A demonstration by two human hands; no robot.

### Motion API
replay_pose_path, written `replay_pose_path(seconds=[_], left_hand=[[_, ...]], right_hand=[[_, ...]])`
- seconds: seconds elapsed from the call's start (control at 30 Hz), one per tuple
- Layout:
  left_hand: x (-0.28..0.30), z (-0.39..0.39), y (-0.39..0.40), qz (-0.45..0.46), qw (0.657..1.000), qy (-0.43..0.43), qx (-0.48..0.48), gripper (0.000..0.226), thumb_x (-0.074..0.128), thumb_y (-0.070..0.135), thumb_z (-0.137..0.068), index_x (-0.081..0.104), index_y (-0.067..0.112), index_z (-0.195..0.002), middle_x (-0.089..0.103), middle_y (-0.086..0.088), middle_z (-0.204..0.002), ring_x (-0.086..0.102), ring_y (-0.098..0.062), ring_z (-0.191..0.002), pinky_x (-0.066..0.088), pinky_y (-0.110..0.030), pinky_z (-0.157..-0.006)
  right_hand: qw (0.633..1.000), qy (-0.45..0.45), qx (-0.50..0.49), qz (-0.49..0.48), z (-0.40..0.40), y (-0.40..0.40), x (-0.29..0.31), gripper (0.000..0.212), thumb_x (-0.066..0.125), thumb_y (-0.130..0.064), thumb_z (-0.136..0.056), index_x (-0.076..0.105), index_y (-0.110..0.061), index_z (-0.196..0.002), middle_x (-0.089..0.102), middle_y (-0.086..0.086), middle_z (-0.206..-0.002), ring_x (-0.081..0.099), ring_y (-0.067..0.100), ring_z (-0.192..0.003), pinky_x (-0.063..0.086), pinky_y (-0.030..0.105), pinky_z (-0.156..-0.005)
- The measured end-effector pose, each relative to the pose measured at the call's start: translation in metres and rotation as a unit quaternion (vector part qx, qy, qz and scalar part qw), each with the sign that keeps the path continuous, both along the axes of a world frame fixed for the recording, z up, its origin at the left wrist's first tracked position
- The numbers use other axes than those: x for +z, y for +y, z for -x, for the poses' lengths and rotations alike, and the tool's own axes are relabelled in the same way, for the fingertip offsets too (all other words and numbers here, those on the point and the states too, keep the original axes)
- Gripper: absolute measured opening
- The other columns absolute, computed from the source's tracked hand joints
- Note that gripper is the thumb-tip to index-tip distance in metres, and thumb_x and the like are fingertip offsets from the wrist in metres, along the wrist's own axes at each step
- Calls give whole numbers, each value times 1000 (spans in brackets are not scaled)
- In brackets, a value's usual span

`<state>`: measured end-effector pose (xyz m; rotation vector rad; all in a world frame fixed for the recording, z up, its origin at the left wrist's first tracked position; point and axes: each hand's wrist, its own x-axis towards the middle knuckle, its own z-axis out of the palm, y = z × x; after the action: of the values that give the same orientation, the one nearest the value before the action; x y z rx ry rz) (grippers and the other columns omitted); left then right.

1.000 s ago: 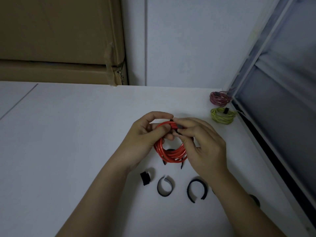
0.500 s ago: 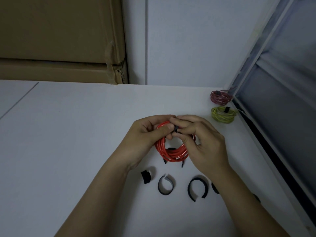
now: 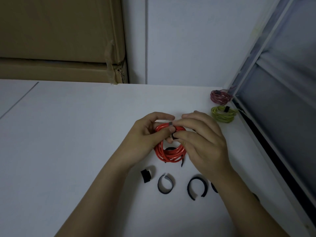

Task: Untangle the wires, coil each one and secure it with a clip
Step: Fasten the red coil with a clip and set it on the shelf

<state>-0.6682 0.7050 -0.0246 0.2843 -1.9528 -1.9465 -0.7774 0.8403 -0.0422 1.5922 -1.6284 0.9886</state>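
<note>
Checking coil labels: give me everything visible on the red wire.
The red wire is glossy, plastic-coated and wound into a round coil of several loops, held tilted above the white table. The left hand grips its upper left arc; the right hand pinches a black strap against the top loops. A small grey piece shows at the top. Whether the strap is fastened cannot be told.

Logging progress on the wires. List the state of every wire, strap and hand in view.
red wire: coiled, held up by both hands
black strap: pinched against red wire
left hand: grips coil
right hand: pinches strap
yellow-green wire: coiled, strapped
pink wire: coiled, on table
spare straps: loose, curled open
</note>
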Motion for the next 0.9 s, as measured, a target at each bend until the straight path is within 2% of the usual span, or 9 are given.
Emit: replay_pose_path(seconds=[0.17,0.27,0.37,0.47,0.6,0.73,0.83,0.9], left_hand=[[-1,-1,1,11,1000,-14,-24,8,58,-1,-90,62,3,-95,70,-9,-75,67,-17,-74,52,-21,-76],[0,-1,2,-2,999,-3,-35,9,59,-3,-87,64,4,-91,71,1,-72,67,-13,-72,51,-18,-73],[1,-1,5,-26,999,7,-43,12,63,6,-81,67,6,-92,73,1,-76,68,-14,-75,52,-18,-73],[3,-1,7,-29,999,6,-44,19,65,12,-76,70,7,-94,75,-4,-83,70,-18,-79,53,-20,-76],[1,-1,5,-6,999,-1,-43,16,65,6,-80,70,4,-95,75,-9,-89,71,-18,-84,53,-20,-78],[1,0,7,18,999,-4,-37,16,68,3,-81,71,7,-95,75,-7,-93,71,-20,-91,55,-26,-83],[3,0,8,54,998,-9,-23,20,68,0,-83,69,15,-96,74,-3,-93,70,-17,-91,55,-27,-84],[4,0,9,44,999,-15,-17,30,67,-2,-83,63,18,-105,74,-2,-93,70,-14,-91,55,-25,-83]], right_hand=[[1000,-18,7,-7,2,0,-6,18,56,-5,-95,74,1,-91,71,12,-106,62,23,-105,45,41,-102],[994,-105,0,-13,-1,1,-9,15,61,3,-87,73,-2,-96,71,7,-100,65,18,-96,48,29,-95],[979,-205,5,18,-6,1,-3,9,64,-2,-86,72,-4,-91,70,-1,-90,64,12,-86,49,20,-80],[963,-266,7,35,-9,2,1,9,64,-11,-86,71,-6,-86,68,-7,-85,65,10,-81,50,22,-74],[946,-322,5,35,-11,1,1,10,66,-16,-84,72,-8,-84,70,-5,-81,66,8,-79,51,22,-73],[925,-376,21,55,-15,1,2,5,69,-21,-81,68,-24,-85,69,-11,-81,66,1,-79,49,14,-75],[933,-357,10,45,-13,-1,6,15,74,-16,-77,63,-25,-83,62,-6,-87,61,-4,-82,46,9,-75],[913,-406,25,35,-11,-2,7,26,72,-14,-77,56,-29,-91,57,-2,-94,62,2,-79,48,14,-73]])
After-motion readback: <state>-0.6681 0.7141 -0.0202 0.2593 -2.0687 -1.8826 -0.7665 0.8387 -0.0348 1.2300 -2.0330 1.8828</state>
